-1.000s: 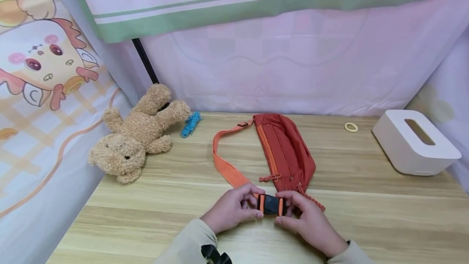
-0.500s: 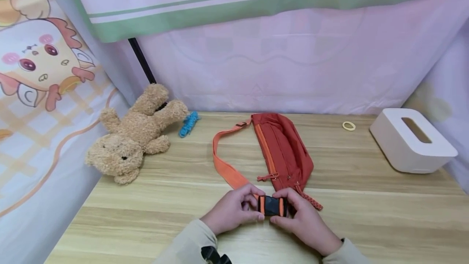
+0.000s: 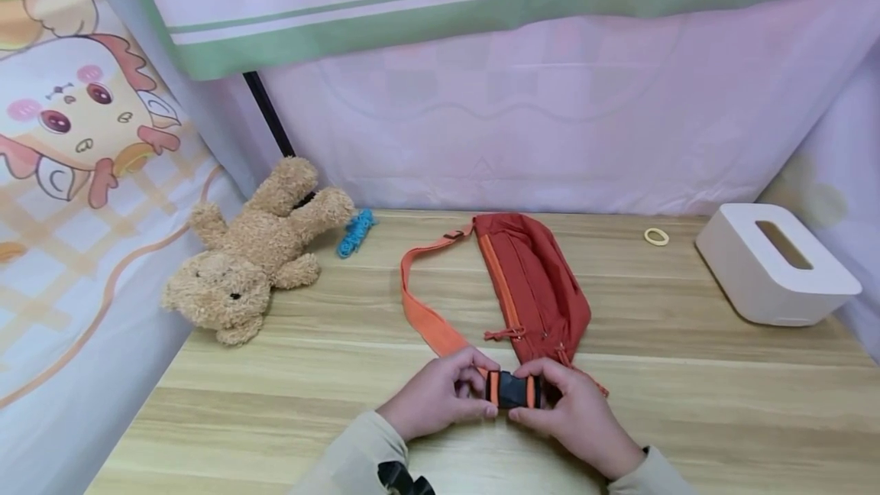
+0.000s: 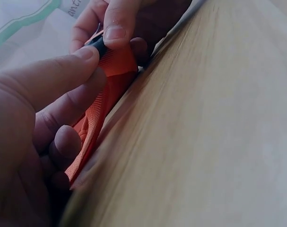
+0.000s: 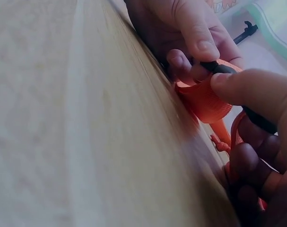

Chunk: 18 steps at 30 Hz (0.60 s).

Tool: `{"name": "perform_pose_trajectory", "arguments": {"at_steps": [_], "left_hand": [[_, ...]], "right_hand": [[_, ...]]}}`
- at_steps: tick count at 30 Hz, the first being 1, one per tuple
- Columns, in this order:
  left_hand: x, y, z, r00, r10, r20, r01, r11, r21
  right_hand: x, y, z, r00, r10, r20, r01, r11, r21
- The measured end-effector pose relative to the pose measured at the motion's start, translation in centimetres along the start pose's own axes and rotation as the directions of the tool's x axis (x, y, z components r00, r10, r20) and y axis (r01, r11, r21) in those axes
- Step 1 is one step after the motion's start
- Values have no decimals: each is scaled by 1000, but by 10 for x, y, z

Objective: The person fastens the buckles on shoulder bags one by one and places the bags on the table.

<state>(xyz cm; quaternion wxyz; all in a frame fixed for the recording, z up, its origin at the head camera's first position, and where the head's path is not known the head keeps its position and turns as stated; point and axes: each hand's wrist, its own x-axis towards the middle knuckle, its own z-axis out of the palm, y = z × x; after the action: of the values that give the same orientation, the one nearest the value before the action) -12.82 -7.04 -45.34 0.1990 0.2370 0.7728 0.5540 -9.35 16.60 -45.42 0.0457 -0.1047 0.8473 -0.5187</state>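
Note:
A black plastic side-release buckle [image 3: 512, 390] with orange webbing at both ends is held between my two hands near the front of the table. My left hand [image 3: 443, 394] pinches its left end between thumb and fingers. On the right end, my right hand [image 3: 574, 407] pinches with thumb and forefinger. The buckle's halves sit together as one piece. An orange strap [image 3: 428, 319] loops from the buckle to the far end of a red waist bag [image 3: 532, 281], which lies just beyond my hands. In the left wrist view, orange webbing [image 4: 122, 61] hangs below the buckle.
A tan teddy bear [image 3: 257, 250] lies at the left, beside a blue bundle of cord [image 3: 356, 233]. A pale yellow ring [image 3: 656, 237] lies at the back right, near a white tissue box [image 3: 777, 266]. Printed cloth [image 3: 481, 128] hangs along the table's back edge.
My right hand's thumb and forefinger have shifted slightly left along the buckle. The left hand keeps its pinch. The bag and strap stay where they lie.

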Motion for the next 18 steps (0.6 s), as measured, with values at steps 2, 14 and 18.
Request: {"name": "perform_pose_trajectory", "arguments": {"at_steps": [2,14,18], "left_hand": [[0,0,0,1000,5,7,-5,1000,3],[0,-1,-3,999,11,44,-11,1000,-13],[0,-2,-3,999,17,51,-15,999,-32]], "right_hand": [[0,0,0,1000,-1,1,1,1000,0],[-1,-2,-1,1000,-28,5,28,1000,-1],[-1,-3,-1,999,-39,3,39,999,-8]]}}
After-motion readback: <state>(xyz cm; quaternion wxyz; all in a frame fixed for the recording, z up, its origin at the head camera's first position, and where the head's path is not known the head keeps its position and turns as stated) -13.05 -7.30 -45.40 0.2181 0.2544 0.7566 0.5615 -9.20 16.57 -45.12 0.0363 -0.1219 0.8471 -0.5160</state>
